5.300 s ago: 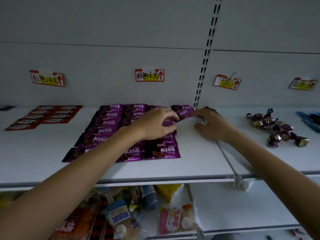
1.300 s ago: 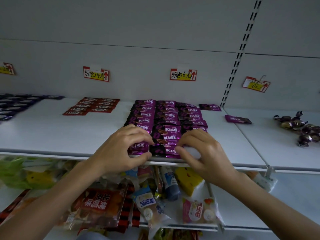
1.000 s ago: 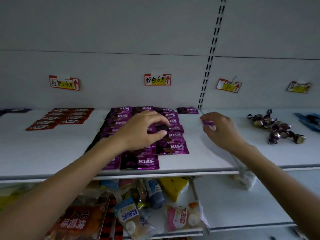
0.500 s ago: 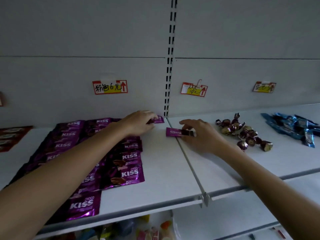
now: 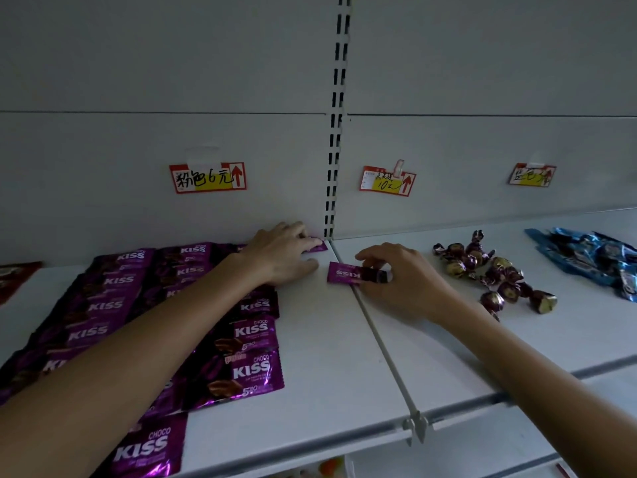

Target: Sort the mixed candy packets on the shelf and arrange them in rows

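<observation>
Purple KISS candy packets (image 5: 238, 367) lie in rows on the white shelf (image 5: 331, 367), partly hidden by my left forearm. My left hand (image 5: 286, 257) lies flat at the back of the shelf, its fingertips on a purple packet (image 5: 319, 246) by the back wall. My right hand (image 5: 400, 281) pinches one loose purple KISS packet (image 5: 348, 273) that lies upside down across the seam between the two shelf boards.
Round purple-and-gold wrapped candies (image 5: 489, 270) lie in a loose heap to the right, with blue packets (image 5: 593, 257) beyond them. Red packets (image 5: 13, 277) show at the far left edge. Price tags (image 5: 206, 177) hang on the back wall. A slotted upright (image 5: 336, 132) divides the bays.
The view has shifted right from the front of the rows to the back corner. My left hand has reached the rear packet and my right hand has closed on the loose packet at the seam.
</observation>
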